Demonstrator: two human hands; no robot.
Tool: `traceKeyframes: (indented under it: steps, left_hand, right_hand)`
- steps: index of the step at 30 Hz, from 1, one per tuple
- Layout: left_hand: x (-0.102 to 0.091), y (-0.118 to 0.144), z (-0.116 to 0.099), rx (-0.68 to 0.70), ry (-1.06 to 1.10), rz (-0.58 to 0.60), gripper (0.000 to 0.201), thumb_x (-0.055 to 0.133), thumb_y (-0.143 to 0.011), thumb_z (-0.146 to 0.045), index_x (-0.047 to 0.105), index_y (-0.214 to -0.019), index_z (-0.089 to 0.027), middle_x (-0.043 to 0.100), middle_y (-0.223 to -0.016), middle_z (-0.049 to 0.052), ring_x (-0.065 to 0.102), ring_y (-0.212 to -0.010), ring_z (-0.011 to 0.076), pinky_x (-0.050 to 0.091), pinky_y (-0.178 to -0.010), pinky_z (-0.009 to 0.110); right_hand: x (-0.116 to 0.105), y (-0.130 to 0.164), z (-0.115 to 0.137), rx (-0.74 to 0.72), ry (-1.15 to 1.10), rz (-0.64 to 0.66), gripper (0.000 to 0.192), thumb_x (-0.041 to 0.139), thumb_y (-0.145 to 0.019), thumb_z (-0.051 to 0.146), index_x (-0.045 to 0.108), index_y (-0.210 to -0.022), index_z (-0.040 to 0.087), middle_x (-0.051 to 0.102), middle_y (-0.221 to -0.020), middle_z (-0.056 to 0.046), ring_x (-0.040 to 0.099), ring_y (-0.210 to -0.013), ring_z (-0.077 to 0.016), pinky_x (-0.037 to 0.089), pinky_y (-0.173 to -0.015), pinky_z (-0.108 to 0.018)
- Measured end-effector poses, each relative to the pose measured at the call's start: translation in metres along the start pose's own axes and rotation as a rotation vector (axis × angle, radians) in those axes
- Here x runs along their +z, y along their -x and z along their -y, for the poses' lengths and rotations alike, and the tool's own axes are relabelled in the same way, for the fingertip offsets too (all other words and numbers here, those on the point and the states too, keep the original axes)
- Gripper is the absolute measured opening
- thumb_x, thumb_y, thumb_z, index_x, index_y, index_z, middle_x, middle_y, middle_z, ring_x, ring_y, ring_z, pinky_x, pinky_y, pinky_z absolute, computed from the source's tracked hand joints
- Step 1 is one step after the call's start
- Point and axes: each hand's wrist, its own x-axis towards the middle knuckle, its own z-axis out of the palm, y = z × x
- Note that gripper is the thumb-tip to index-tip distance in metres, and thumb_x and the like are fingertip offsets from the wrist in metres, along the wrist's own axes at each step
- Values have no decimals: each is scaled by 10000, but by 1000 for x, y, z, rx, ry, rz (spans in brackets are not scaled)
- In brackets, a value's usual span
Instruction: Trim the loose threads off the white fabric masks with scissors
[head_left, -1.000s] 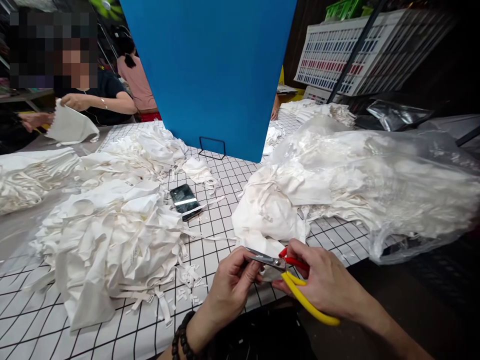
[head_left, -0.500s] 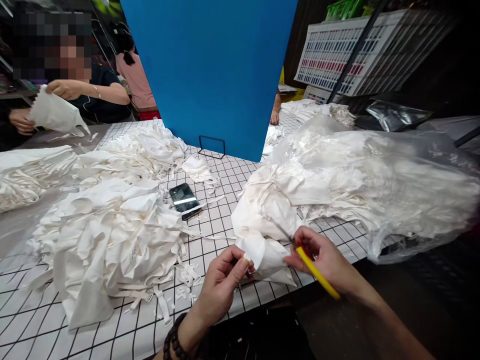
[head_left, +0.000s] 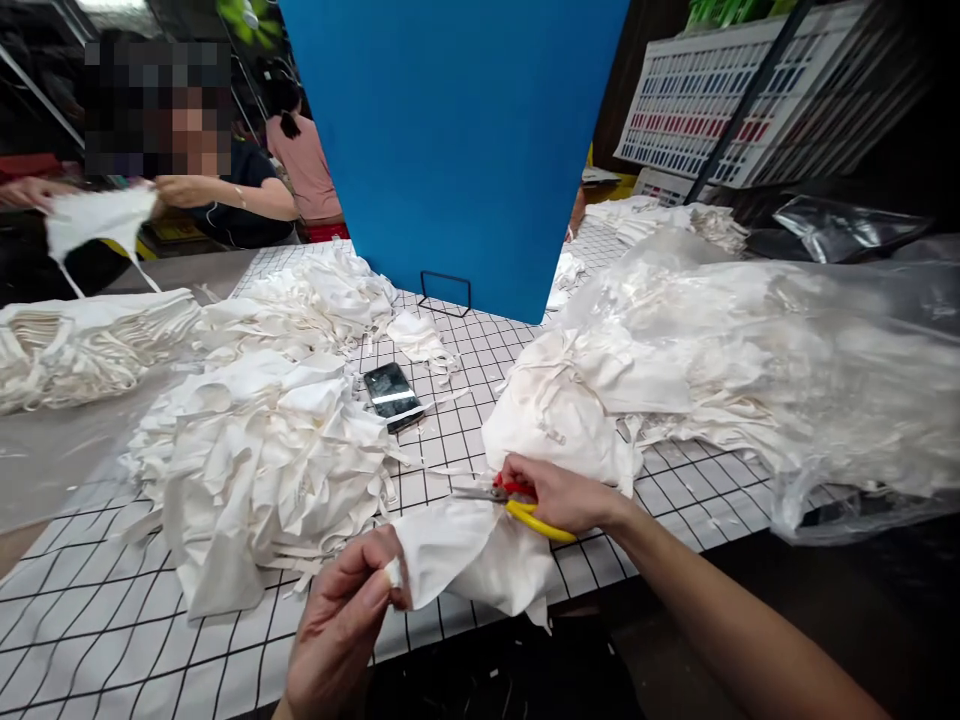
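Pinching 1 end of the white cloth (head_left: 446, 555) in the left hand (head_left: 341, 620), at lower centre of the frame. Stretching lengthwise rightward from there, nearest the left hand, lying just below the right hand (head_left: 562, 492). Gripping red-and-yellow scissors (head_left: 525, 514) by the handles in that hand, pointing blades leftward near the cloth's upper edge. Looking thin, plain, softly creased, drooping at right.

Left hand (head_left: 341, 622) farther left, white cloth (head_left: 450, 550) drawn along, right hand (head_left: 561, 495) and scissors (head_left: 519, 511) shifted left too

Scissors (head_left: 516, 509): one pair. Phone (head_left: 393, 396): one. Blue panel (head_left: 465, 150): one. Wire frame (head_left: 446, 277): one.
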Motion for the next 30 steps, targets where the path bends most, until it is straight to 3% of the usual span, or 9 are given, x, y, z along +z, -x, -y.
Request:
traceKeyframes:
  steps: [3, 6, 12, 15, 17, 20, 25, 28, 30]
  left_hand:
    - [-19, 9, -6, 15, 28, -64, 183, 590, -839, -283, 625, -694, -176, 504, -642, 41, 453, -629, 168, 393, -577, 259]
    - [-33, 14, -14, 83, 9, -101, 179, 604, -814, -267, 633, -664, -175, 515, -629, 48, 447, -604, 166, 395, -540, 253]
    - [-35, 15, -23, 124, -32, -114, 199, 594, -801, -267, 586, -622, -181, 494, -598, 39, 428, -587, 163, 374, -538, 261]
    - [-32, 19, -21, 77, -24, -76, 212, 589, -797, -261, 547, -604, -185, 462, -563, 30, 420, -577, 167, 365, -549, 273]
    - [-30, 22, -20, 60, 12, -84, 211, 586, -791, -268, 534, -603, -187, 427, -557, 22, 404, -570, 167, 360, -547, 279]
    - [-29, 26, -17, 84, 63, -98, 216, 581, -778, -292, 511, -601, -189, 376, -555, 9, 376, -557, 162, 351, -537, 281]
    - [-26, 28, -14, 91, 62, -82, 244, 580, -766, -313, 471, -589, -185, 355, -561, 5, 354, -547, 149, 332, -528, 272]
    - [-27, 28, -19, 88, 69, -91, 293, 576, -766, -341, 429, -567, -185, 332, -555, 2, 342, -539, 144, 317, -513, 271]
    - [-31, 29, -26, 97, 57, -106, 318, 580, -754, -354, 397, -554, -187, 307, -543, -2, 328, -526, 141, 306, -506, 274]
  right_hand:
    - [8, -7, 0, 1, 34, -1, 225, 693, -671, 159, 532, -825, 192, 601, -853, 0, 554, -756, -154, 446, -647, -258]
    - [6, -6, 7, 15, 47, -56, 178, 647, -743, 196, 524, -871, 198, 596, -849, -5, 547, -738, -152, 440, -624, -260]
    - [-25, 25, 31, -79, -3, -607, 266, 688, -770, 254, 491, -947, 233, 570, -847, 9, 511, -686, -133, 444, -603, -263]
    - [-24, 27, 35, -12, -118, -467, 274, 707, -773, 304, 491, -924, 229, 620, -918, -23, 587, -766, -165, 507, -679, -307]
    - [-11, 15, 33, 40, -200, -335, 244, 683, -794, 321, 486, -903, 227, 644, -1003, -44, 628, -856, -193, 527, -729, -336]
    - [23, -20, 32, 35, -191, -258, 247, 679, -779, 305, 475, -901, 236, 652, -1040, -30, 632, -902, -199, 512, -757, -340]
    - [71, -83, 44, -13, -54, -140, 273, 697, -738, 299, 485, -899, 240, 639, -907, -4, 579, -816, -196, 438, -689, -302]
    - [77, -102, 48, -34, -52, -110, 265, 710, -700, 264, 479, -826, 227, 603, -810, 10, 539, -770, -183, 403, -667, -286]
    - [67, -104, 47, -38, -77, -92, 282, 712, -684, 267, 462, -808, 225, 580, -795, 18, 514, -732, -165, 391, -632, -272]
